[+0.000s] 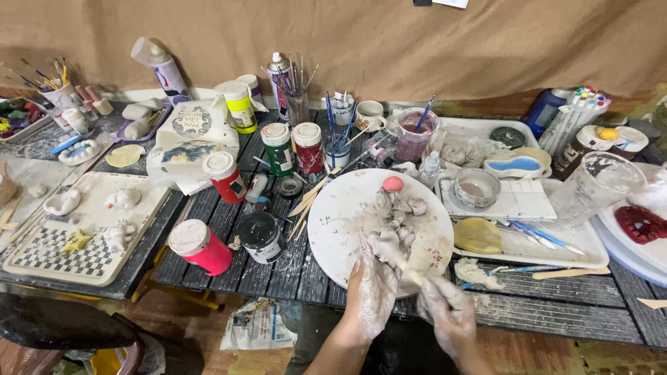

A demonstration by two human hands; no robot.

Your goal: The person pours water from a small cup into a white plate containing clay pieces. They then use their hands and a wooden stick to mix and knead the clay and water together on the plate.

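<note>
My left hand, smeared with grey clay, rests on a lump of grey clay figures on a round white plate. My right hand, also coated in clay, grips a thin wooden stick whose tip touches the clay beside my left hand. A small pink ball sits at the plate's far edge.
Paint jars with red, green and black bodies stand left of the plate. A checkered tray with white figures lies far left. White trays, a clear cup, brushes and a yellow clay disc crowd the right.
</note>
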